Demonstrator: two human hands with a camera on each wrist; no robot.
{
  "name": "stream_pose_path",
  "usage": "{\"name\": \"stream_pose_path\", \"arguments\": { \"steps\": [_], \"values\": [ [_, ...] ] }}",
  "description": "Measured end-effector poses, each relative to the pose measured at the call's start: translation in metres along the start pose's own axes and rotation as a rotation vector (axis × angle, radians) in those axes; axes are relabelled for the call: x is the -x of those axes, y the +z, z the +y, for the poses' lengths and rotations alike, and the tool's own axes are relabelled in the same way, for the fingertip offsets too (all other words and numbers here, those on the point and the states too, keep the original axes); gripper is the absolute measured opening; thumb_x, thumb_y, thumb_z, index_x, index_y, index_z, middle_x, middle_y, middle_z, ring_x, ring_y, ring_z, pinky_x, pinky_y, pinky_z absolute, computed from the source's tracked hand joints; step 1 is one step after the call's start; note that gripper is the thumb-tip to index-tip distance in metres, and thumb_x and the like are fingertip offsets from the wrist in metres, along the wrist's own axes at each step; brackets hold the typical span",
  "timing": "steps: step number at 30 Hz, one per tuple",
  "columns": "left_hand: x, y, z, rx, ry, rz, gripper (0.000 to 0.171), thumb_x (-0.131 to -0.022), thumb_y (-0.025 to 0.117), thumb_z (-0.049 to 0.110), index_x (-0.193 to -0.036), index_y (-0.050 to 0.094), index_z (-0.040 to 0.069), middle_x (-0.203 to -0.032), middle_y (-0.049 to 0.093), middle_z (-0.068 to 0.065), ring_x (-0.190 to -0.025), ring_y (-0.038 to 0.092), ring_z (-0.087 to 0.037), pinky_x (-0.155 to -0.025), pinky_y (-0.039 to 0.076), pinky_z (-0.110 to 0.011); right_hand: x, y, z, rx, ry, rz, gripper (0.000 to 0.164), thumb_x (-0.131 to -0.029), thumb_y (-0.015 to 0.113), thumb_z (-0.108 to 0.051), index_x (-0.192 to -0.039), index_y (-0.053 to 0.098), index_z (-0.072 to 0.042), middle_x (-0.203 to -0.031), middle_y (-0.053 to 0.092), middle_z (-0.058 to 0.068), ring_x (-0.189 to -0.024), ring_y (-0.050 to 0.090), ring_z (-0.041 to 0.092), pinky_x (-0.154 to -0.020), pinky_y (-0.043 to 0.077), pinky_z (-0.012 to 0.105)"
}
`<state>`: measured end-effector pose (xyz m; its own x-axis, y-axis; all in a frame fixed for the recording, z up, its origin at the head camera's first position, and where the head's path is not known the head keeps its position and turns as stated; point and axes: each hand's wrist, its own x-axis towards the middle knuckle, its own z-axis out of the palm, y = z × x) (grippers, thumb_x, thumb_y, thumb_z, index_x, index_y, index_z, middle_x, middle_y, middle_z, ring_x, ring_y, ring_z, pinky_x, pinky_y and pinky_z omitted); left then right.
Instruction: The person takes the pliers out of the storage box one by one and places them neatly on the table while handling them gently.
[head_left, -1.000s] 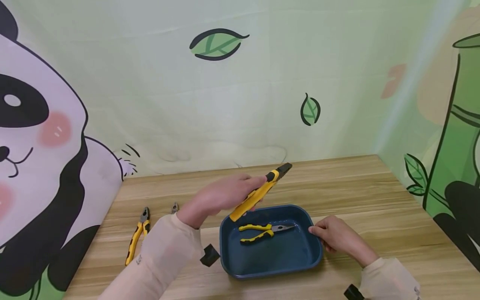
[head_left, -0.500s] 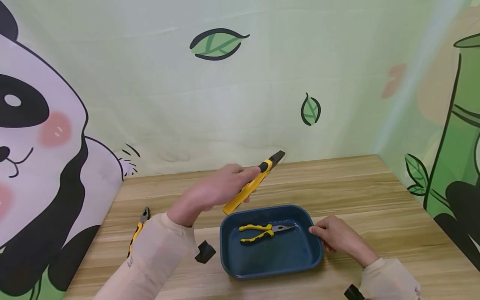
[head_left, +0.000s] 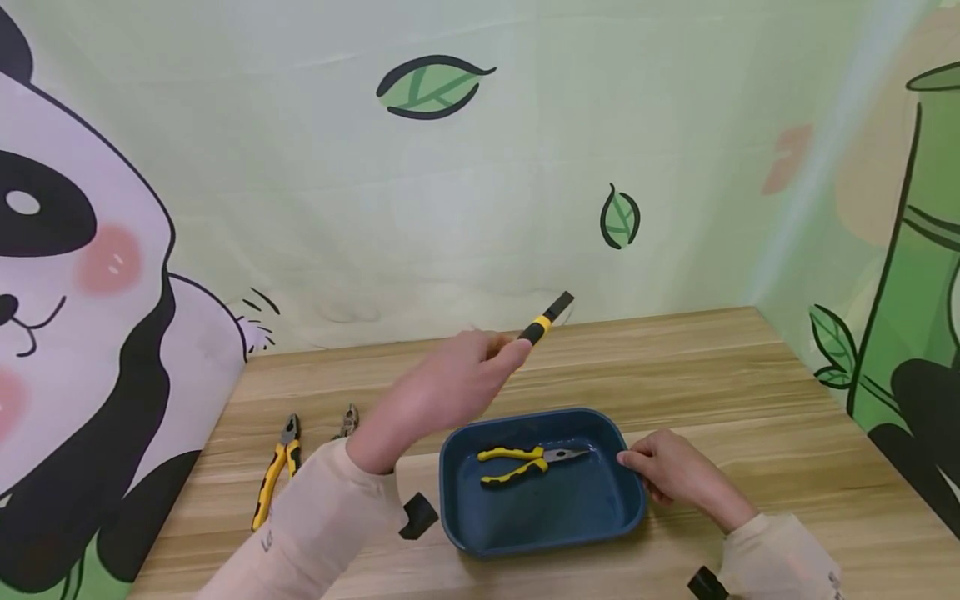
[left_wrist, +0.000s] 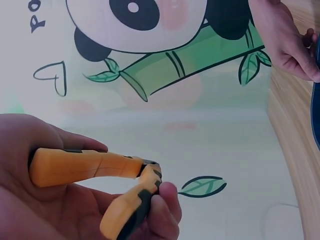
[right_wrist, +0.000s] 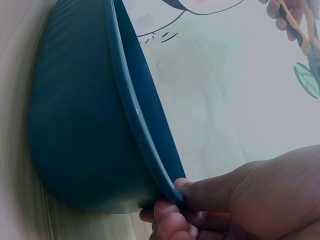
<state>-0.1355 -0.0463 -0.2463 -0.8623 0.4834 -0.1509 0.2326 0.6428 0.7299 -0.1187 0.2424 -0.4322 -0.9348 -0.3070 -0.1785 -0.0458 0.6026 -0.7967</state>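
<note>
Wood-grain tabletop under blue tray, panda-print backdrop behind.

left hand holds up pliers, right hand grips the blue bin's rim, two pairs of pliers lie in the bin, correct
Not two: the head view shows one pair of pliers lying in the blue bin. The rest is right.

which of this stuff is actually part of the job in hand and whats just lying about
Probably in the job:
Held pliers, in the left grip
Blue tray, pinched by the right grip
Pointed pliers lying inside it

Seemingly just lying about:
Black-and-yellow pliers on the table, maybe needed later
Partly hidden tool to their right, likewise
Printed backdrop, only scenery
</note>
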Motion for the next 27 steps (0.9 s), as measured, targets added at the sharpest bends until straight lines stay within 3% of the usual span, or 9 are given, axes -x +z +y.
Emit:
{"name": "stream_pose_path", "arguments": {
  "steps": [4,8,12,17,24,27],
  "values": [
    [0.003,0.006,0.004,-0.057,0.025,0.067,0.041,-0.110,0.046,0.040,-0.086,0.060,0.010,-0.063,0.041,-0.001,-0.051,0.039,-0.018,-0.053,0.034,-0.031,0.000,0.000,0.000,0.002,0.002,0.004,0.039,-0.105,0.059,-0.013,-0.066,0.058,-0.006,-0.052,0.046,-0.004,-0.043,0.044,0.009,-0.045,0.041,0.026],
    [0.007,0.016,0.008,-0.169,0.037,0.171,0.037,-0.109,0.050,0.041,-0.110,0.067,0.008,-0.080,0.051,-0.006,-0.060,0.050,-0.020,-0.057,0.044,-0.033,0.000,0.000,0.001,0.005,-0.002,0.003,0.039,-0.105,0.059,-0.013,-0.067,0.059,-0.006,-0.053,0.046,-0.004,-0.044,0.045,0.009,-0.045,0.043,0.027],
    [0.011,0.026,0.009,-0.300,0.061,0.288,0.046,-0.107,0.052,0.042,-0.131,0.064,0.004,-0.096,0.055,-0.007,-0.068,0.055,-0.020,-0.060,0.049,-0.032,0.000,0.001,0.002,0.000,-0.002,-0.001,0.039,-0.105,0.059,-0.013,-0.067,0.059,-0.006,-0.053,0.046,-0.004,-0.044,0.045,0.009,-0.045,0.043,0.027],
    [0.013,0.034,0.007,-0.433,0.143,0.425,0.049,-0.105,0.059,0.041,-0.130,0.064,0.000,-0.098,0.058,-0.010,-0.061,0.052,-0.017,-0.052,0.046,-0.028,0.000,0.000,0.001,-0.002,0.000,-0.001,0.039,-0.105,0.059,-0.013,-0.066,0.059,-0.006,-0.053,0.047,-0.004,-0.044,0.045,0.009,-0.046,0.042,0.027],
    [0.010,0.043,-0.005,-0.692,0.344,0.648,0.043,-0.100,0.068,0.037,-0.113,0.069,-0.004,-0.090,0.060,-0.013,-0.060,0.051,-0.019,-0.049,0.047,-0.029,0.000,0.000,0.000,0.004,-0.008,-0.002,0.040,-0.105,0.058,-0.013,-0.066,0.059,-0.006,-0.052,0.047,-0.004,-0.044,0.045,0.010,-0.046,0.043,0.028],
    [0.009,0.047,-0.008,-0.743,0.362,0.692,0.042,-0.099,0.069,0.037,-0.110,0.070,-0.003,-0.089,0.060,-0.013,-0.062,0.052,-0.020,-0.050,0.048,-0.030,0.000,0.000,0.000,0.004,-0.010,-0.004,0.040,-0.105,0.058,-0.013,-0.066,0.059,-0.007,-0.052,0.047,-0.004,-0.044,0.045,0.009,-0.046,0.043,0.027]
  ]
}}
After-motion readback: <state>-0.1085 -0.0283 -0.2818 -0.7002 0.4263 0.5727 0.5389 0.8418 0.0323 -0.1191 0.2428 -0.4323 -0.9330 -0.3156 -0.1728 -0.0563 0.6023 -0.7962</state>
